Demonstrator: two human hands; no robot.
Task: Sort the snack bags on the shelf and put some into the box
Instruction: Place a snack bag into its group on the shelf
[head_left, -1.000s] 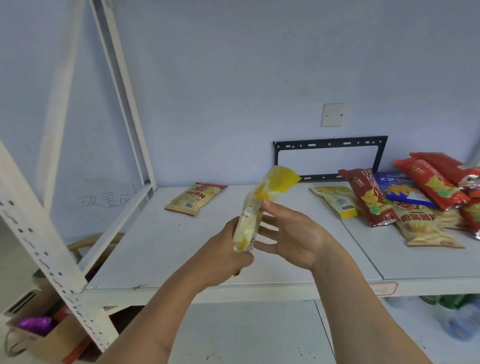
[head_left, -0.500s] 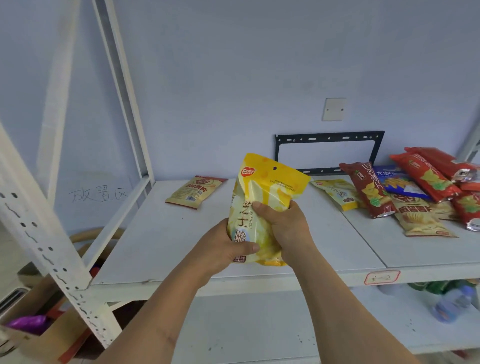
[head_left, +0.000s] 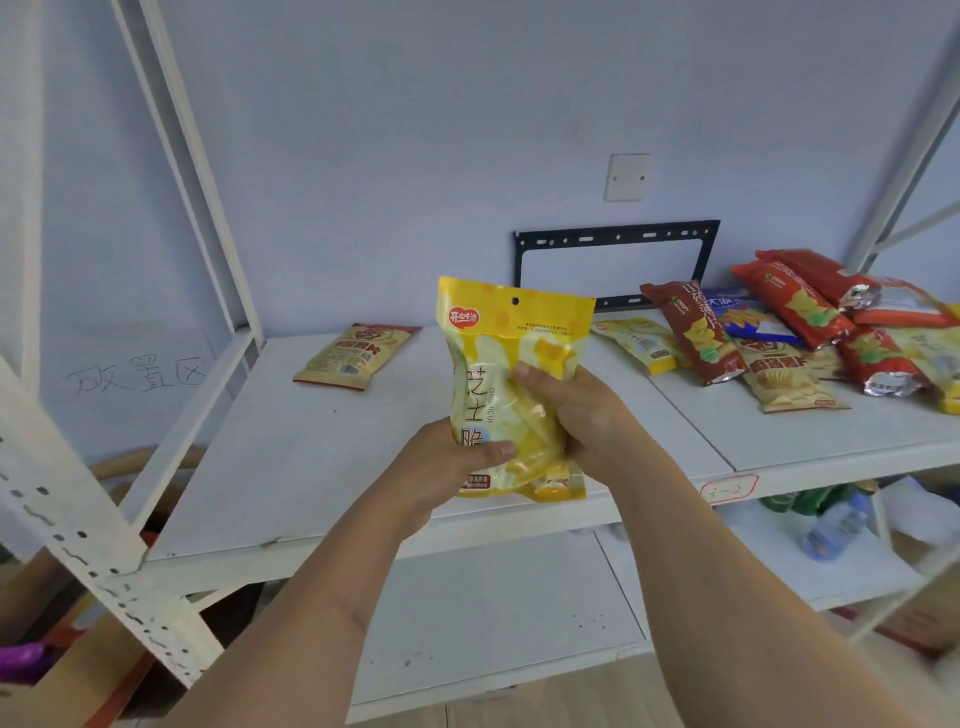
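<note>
Since half a second ago almost nothing moved: both hands, left hand (head_left: 452, 462) and right hand (head_left: 582, 410), still grip the upright yellow snack bag (head_left: 511, 358) above the shelf (head_left: 291, 467).

Storeroom: white steel rack (head_left: 171, 613), snack bags (head_left: 789, 332), cardboard box (head_left: 78, 675).

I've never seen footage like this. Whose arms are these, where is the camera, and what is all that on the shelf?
No machine here: a person wears a camera on the head, looking down at their own hands. The left hand and right hand together grip a yellow snack bag, held upright in front of the white shelf. One tan bag lies alone at the back left of the shelf. A pile of snack bags, red, blue and tan, lies on the right. A cardboard box sits at bottom left.
</note>
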